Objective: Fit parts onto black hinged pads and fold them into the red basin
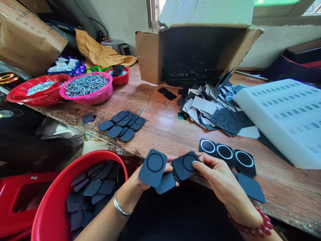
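Observation:
My left hand (140, 183) is closed on a dark flat card (152, 167) with a ring printed on it, and its fingers also support a folding charging pad behind the card. That charging pad (185, 166) lies opened out, its ringed panel tilted up and its plain panel (165, 183) lower down, joined by a small hinge. Pinching the ringed panel's right edge is my right hand (217, 172), thumb on its face. The card covers part of my left hand. Three pads with white rings (224, 155) lie on the table just beyond my right hand.
A red bucket (120, 157) holding dark pads stands at lower left. Finished-looking dark pads (125, 122) are heaped on the wooden table (160, 130). Loose cards (205, 105) spill before a cardboard box (147, 57). Metal-part baskets (87, 97) sit left; white foam (283, 117) right.

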Demonstrator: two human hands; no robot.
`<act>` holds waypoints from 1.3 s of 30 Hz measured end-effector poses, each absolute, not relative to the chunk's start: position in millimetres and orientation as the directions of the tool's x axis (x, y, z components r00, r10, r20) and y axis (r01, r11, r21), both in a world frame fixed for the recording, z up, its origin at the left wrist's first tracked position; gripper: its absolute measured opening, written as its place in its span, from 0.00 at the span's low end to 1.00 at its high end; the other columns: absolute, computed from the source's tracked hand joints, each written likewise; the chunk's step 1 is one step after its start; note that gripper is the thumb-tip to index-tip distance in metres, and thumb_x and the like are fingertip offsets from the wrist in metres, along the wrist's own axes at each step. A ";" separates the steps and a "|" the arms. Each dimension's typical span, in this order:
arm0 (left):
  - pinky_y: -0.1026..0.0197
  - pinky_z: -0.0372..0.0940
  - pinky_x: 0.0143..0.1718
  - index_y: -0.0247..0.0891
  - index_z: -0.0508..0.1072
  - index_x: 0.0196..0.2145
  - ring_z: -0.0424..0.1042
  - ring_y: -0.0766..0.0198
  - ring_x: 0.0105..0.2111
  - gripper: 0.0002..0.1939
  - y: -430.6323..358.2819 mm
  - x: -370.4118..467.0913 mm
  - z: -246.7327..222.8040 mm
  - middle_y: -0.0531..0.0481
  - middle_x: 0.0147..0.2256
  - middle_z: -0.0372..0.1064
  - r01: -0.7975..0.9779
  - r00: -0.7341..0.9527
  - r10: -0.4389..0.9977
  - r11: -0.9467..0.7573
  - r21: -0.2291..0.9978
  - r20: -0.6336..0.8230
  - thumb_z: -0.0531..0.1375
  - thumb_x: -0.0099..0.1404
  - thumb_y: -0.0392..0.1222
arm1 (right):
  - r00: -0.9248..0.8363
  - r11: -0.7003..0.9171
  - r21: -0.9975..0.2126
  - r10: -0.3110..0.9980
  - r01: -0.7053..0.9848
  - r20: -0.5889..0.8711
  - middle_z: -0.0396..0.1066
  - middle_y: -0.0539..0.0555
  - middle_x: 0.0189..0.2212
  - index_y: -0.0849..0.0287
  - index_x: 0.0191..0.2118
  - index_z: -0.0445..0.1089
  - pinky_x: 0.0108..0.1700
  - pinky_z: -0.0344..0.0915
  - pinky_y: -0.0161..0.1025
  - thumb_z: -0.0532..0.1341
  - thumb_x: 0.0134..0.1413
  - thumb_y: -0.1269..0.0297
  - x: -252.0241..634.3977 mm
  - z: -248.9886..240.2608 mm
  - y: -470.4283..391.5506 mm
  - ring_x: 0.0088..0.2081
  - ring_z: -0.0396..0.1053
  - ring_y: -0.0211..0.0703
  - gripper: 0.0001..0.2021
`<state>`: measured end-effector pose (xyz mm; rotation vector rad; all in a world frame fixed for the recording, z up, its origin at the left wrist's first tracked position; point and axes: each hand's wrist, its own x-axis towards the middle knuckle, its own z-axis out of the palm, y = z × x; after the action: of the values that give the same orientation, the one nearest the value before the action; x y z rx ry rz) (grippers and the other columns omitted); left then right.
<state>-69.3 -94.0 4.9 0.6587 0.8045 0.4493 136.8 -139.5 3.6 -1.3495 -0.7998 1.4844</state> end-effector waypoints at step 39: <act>0.53 0.75 0.35 0.41 0.80 0.47 0.78 0.56 0.30 0.20 -98.5 -72.5 -5.5 0.46 0.37 0.79 -0.189 0.599 0.654 0.675 0.713 -0.461 0.70 0.56 0.41 | 0.101 -0.269 -0.963 0.957 -0.033 -0.271 0.73 0.56 0.43 0.60 0.22 0.66 0.40 0.67 0.39 0.70 0.46 0.53 136.8 -3.9 -138.3 0.39 0.68 0.45 0.18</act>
<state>-72.5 -98.5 -5.5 0.6653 0.7828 0.5332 136.8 -138.3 -3.9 -1.4399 -0.9745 1.3344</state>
